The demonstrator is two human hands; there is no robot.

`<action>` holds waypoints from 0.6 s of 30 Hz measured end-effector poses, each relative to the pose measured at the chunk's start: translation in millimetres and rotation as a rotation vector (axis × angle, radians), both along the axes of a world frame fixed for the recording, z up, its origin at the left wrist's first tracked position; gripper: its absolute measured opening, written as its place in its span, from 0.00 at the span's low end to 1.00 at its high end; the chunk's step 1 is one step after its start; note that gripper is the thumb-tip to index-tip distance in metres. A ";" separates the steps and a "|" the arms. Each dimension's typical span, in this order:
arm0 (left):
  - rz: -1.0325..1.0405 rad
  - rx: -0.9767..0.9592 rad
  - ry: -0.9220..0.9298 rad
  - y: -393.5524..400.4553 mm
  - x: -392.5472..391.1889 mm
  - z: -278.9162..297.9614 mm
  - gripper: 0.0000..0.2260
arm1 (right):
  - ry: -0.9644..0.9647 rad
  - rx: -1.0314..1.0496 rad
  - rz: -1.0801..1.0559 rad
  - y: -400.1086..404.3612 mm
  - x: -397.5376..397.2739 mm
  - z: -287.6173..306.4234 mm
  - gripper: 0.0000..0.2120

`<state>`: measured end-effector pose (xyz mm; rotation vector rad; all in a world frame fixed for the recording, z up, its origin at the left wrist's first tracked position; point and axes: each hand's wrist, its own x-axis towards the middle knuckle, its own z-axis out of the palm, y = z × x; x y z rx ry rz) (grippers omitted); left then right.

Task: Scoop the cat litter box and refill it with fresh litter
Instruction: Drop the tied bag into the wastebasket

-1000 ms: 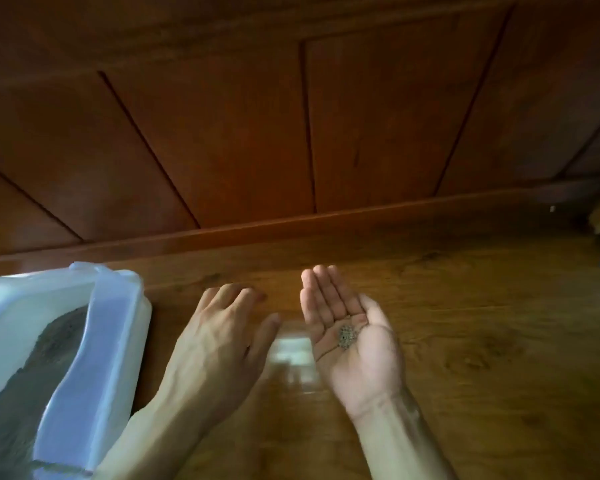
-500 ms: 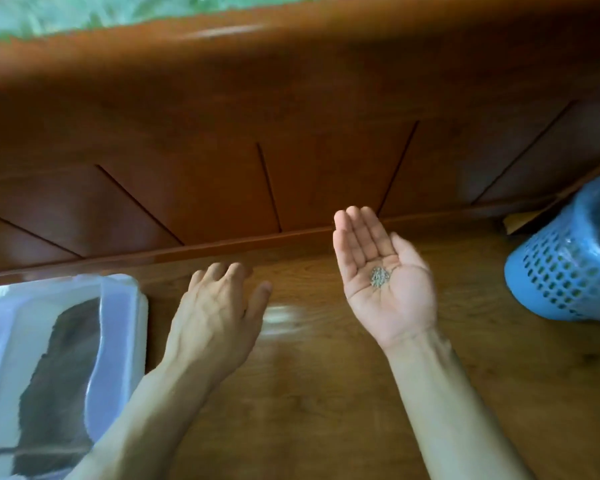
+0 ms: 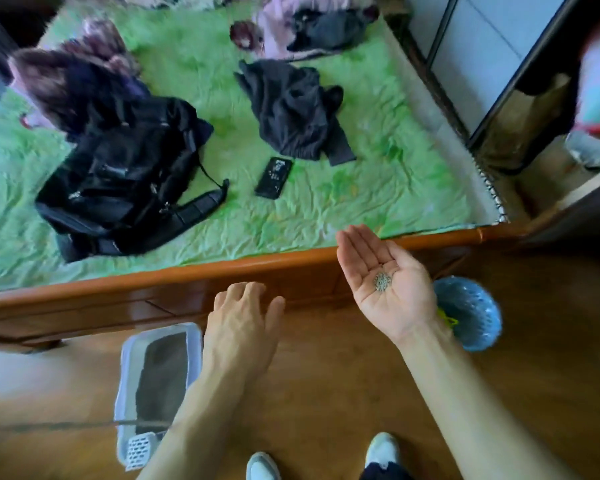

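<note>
My right hand point(image 3: 383, 282) is held palm up with straight fingers, and a small pile of grey litter grains point(image 3: 382, 282) lies in the palm. My left hand point(image 3: 241, 317) hangs palm down with loosely spread fingers, holding nothing, just right of the litter box. The white litter box point(image 3: 129, 368) stands on the wooden floor at lower left with dark grey litter point(image 3: 163, 375) inside. A white slotted scoop point(image 3: 140, 449) lies at its near end, with a thin handle across the box. My left forearm hides part of the box.
A blue mesh basket point(image 3: 471, 317) stands on the floor right of my right hand. The wooden bed frame point(image 3: 153, 278) runs across ahead; the green bedspread carries a black backpack point(image 3: 125, 174), dark clothes point(image 3: 291, 109) and a phone point(image 3: 273, 177). My shoes point(image 3: 381, 448) show at the bottom.
The view has risen and tilted up, so the bed top came into sight. Both hands lifted away from the floor; the right palm still carries the grains. The basket now shows fully.
</note>
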<state>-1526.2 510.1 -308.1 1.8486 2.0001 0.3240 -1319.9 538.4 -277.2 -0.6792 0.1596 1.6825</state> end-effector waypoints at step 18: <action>-0.399 0.102 -0.154 -13.3 54.9 216.3 0.20 | -0.151 -0.142 -0.214 -104.6 41.9 220.6 0.17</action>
